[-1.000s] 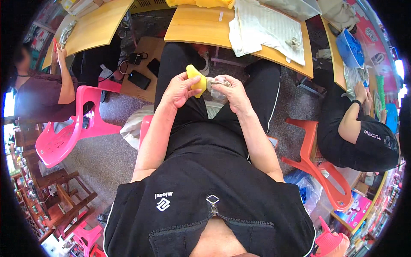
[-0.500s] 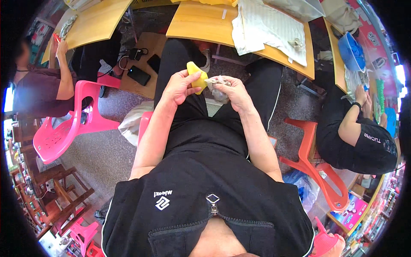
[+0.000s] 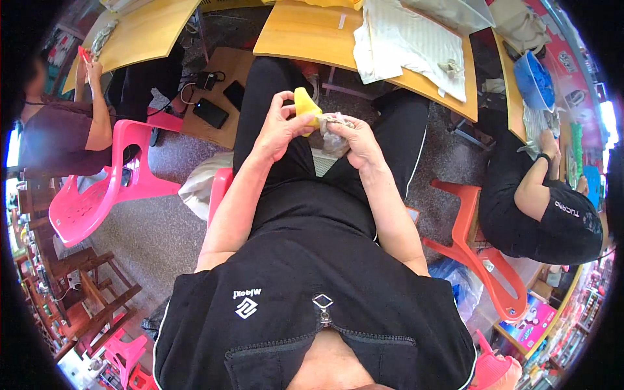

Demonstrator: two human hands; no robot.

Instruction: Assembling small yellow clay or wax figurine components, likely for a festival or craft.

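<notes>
My left hand (image 3: 281, 132) grips a smooth yellow curved piece (image 3: 305, 104), whose rounded end points up and away from me; its exact kind I cannot make out. Pinched in my right hand (image 3: 361, 143) is a crumpled greyish-white cloth (image 3: 334, 142), pressed up against the lower right side of the yellow piece. The two hands are close together above my lap, short of the table edge. My left fingers and the cloth hide the lower part of the yellow piece.
Ahead is a wooden table (image 3: 299, 32) with a white striped cloth (image 3: 403, 45) on it. A pink chair (image 3: 123, 175) stands left, an orange stool (image 3: 478, 253) right. People work on both sides. A phone (image 3: 211, 114) lies on a low board, beside cables.
My left hand has turned and its fingers have shifted upward along the yellow piece, which moved slightly right. The cloth in my right hand now presses against it.
</notes>
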